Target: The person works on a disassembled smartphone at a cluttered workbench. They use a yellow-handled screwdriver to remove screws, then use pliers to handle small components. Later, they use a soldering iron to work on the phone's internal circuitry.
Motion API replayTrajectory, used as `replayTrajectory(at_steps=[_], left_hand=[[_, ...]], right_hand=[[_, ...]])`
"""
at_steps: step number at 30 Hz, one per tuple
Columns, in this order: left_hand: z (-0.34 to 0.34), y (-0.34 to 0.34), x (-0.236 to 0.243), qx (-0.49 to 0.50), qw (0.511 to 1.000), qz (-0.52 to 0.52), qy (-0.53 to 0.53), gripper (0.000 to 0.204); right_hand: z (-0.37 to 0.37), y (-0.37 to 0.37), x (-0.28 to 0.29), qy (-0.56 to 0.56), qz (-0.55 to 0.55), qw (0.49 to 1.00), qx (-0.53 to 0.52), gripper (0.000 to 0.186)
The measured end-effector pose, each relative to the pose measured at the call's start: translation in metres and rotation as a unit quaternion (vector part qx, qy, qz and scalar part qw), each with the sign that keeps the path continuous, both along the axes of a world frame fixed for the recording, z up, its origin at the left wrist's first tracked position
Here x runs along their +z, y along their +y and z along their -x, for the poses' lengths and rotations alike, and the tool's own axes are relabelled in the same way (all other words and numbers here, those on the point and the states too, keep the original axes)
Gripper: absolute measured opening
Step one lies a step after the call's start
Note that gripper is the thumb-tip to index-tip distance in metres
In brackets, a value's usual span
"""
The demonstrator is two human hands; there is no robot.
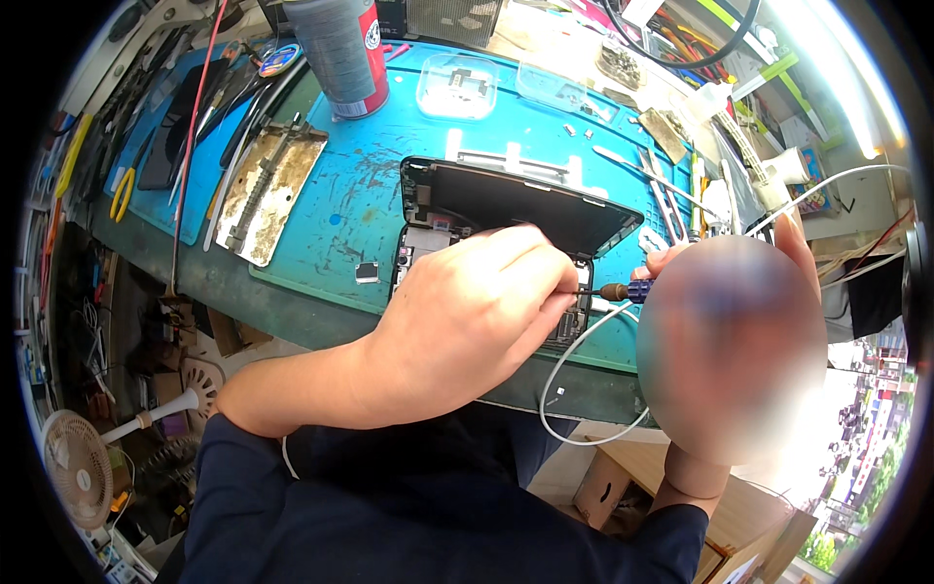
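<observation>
An opened phone lies on the blue work mat, its black screen panel tilted up along the far side. My left hand is over the phone body and hides much of its inside. Its fingertips are pinched together beside the screwdriver's thin tip, and what they hold is hidden. From the right, my right hand, mostly blurred, grips a screwdriver with a brass-coloured collar and a dark blue handle. The shaft lies almost level and points left at the phone. A white cable loops below the screwdriver.
A small dark square part lies left of the phone. Farther left is a stained metal plate. A large grey and red can and a clear plastic box stand at the back. Tweezers lie on the right.
</observation>
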State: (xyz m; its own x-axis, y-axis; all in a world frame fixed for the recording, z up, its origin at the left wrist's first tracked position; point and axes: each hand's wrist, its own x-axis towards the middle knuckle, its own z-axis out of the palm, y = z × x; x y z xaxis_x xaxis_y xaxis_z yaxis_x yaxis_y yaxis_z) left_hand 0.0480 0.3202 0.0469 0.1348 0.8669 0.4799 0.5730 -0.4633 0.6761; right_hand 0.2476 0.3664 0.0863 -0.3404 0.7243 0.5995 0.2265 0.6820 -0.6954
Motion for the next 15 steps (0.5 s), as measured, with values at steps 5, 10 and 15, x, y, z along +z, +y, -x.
replayTrajectory(at_steps=[5, 10, 15], left_hand=[[-0.0004, -0.0003, 0.0019, -0.002, 1.0, 0.007, -0.015, 0.016], [0.0, 0.0004, 0.0014, -0.007, 1.0, 0.003, -0.008, 0.016], [-0.0009, -0.0001, 0.0015, -0.002, 1.0, 0.001, -0.007, 0.016]], right_hand=[[-0.0039, 0.0011, 0.005, -0.051, -0.037, 0.998, 0.002, 0.076], [-0.0046, -0.0006, 0.0025, -0.052, -0.035, 0.998, 0.0, 0.074], [-0.005, -0.0008, 0.0029, -0.048, -0.029, 0.998, -0.001, 0.072]])
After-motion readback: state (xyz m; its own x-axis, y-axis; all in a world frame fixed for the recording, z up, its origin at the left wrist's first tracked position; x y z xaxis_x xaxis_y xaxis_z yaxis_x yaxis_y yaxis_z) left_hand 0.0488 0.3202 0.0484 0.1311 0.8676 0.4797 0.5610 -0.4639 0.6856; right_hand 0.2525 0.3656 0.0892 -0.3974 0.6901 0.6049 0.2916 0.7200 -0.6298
